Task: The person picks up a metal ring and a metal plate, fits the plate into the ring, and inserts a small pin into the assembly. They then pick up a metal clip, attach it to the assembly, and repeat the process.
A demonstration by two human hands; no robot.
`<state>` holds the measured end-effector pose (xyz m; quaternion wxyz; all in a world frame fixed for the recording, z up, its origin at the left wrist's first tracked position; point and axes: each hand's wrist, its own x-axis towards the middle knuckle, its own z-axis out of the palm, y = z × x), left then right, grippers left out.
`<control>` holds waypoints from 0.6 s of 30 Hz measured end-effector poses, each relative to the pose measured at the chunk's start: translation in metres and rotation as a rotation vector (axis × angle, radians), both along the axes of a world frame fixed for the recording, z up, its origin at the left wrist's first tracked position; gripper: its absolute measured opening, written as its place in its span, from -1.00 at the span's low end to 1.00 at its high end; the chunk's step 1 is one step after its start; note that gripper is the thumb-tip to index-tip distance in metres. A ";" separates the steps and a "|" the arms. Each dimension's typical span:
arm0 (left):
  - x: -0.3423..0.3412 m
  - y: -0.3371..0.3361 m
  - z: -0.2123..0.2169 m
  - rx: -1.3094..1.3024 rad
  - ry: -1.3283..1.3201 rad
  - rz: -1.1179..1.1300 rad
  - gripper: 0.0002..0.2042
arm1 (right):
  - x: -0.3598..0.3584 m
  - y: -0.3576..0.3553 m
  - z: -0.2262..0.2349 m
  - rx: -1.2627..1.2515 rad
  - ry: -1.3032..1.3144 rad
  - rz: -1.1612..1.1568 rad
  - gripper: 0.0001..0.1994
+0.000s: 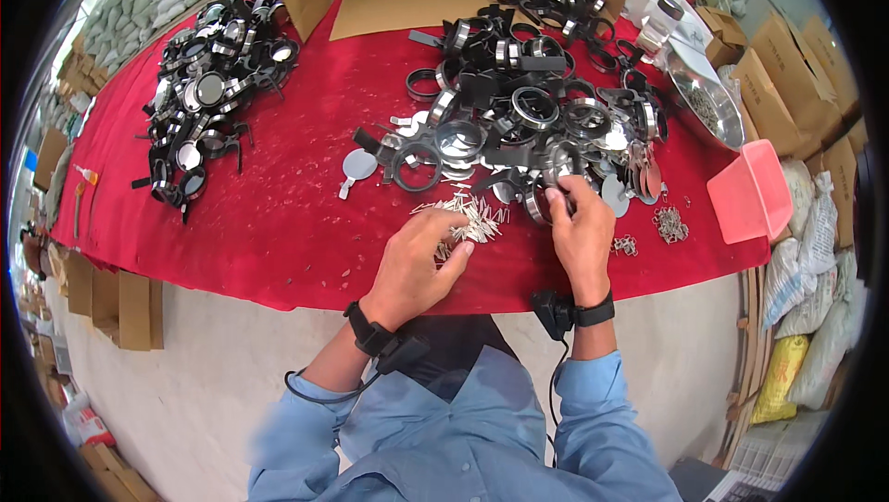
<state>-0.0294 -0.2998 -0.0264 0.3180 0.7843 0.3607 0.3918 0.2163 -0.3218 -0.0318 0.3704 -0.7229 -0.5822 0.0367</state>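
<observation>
My left hand (417,261) is at a heap of small silver pins (477,217) on the red cloth. Its thumb and forefinger are apart, and some pins show between them. To its right, my right hand (585,229) has thumb and fingers closed on a black-and-silver ring piece (561,161) at the near edge of a large pile. That pile holds many black rings with metal bands and tabs, such as a bare black ring (417,167). A flat grey disc with a tab (359,166) lies left of the pins.
Small wire springs (670,224) lie right of my right hand, near a pink plastic bin (752,192) and a metal bowl (704,99). Another heap of ring pieces (208,85) is at the left. An open carton (398,16) with more pieces stands at the back.
</observation>
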 end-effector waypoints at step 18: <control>-0.130 -0.041 -0.004 -0.676 -0.721 0.386 -0.79 | -0.179 0.056 0.024 0.178 -0.121 0.663 -0.57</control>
